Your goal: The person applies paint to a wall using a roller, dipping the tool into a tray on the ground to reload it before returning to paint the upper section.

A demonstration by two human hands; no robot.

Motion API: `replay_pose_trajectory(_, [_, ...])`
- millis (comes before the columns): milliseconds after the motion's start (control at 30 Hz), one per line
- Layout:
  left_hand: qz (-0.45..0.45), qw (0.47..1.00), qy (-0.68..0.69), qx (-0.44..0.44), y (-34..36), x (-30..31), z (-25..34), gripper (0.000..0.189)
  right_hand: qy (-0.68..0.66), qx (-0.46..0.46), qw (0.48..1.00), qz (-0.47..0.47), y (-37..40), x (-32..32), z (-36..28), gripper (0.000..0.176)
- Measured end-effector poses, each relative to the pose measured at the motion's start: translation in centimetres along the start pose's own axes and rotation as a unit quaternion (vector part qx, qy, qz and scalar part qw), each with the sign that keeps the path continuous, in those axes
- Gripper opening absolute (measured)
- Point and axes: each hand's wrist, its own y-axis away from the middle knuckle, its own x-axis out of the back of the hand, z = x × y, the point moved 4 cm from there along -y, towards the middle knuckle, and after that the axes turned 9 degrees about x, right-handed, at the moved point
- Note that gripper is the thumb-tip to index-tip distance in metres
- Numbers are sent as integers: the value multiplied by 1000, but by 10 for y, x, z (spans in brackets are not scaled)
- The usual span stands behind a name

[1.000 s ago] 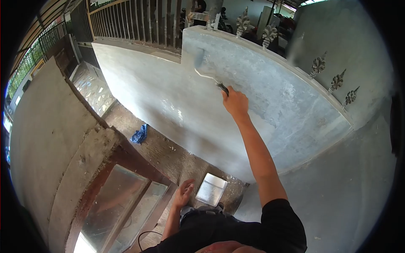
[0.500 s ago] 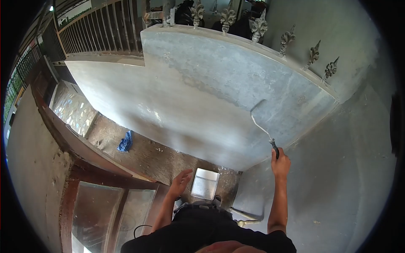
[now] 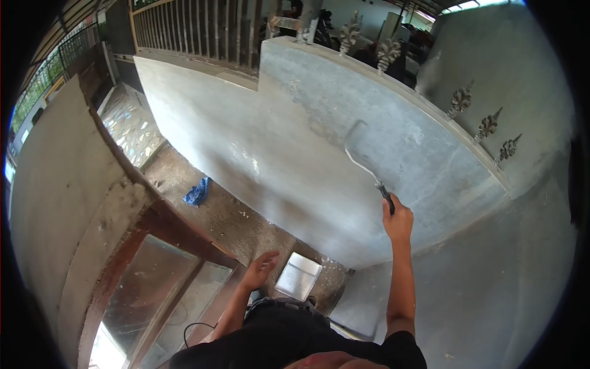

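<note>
In my right hand [image 3: 398,220] is the black handle of a paint roller [image 3: 361,165], with fingers wrapped round it. The roller's bent wire frame reaches up and left to the low wall [image 3: 246,123], where its grey head lies against the surface and blends with it. Around the head, the wall is bluish grey with patchy marks above and paler below. My left hand [image 3: 262,270] hangs empty, fingers apart, just left of a silvery paint tray [image 3: 298,276] on the floor by my feet.
Metal finials [image 3: 487,125] stand along the wall's top. A railing [image 3: 196,34] runs at the upper left. A crumpled blue piece [image 3: 196,192] lies on the dirty floor. At lower left is a brown-framed glass panel [image 3: 147,289]; a grey side wall [image 3: 479,270] rises on my right.
My right hand has moved the roller leftward and up along the wall. The view has turned toward the right, and my left hand stays empty near the tray.
</note>
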Motion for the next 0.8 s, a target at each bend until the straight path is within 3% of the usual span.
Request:
replay_pose_trajectory(267, [95,995,19,13,51,36,-12,48,3,132,991,-2,-181,-148,-170,29])
replay_pose_trajectory(433, [106,994,19,2,60,45,-14,49,-6,146,989,-23,-241,-196,-237,31])
replay_pose_trajectory(600, [77,997,26,17,52,39,-4,48,-6,127,992,-16,-209,-176,-200,32])
replay_pose_trajectory(800, [6,1000,3,16,24,6,-7,52,60,88,994,-5,-87,-68,-62,29])
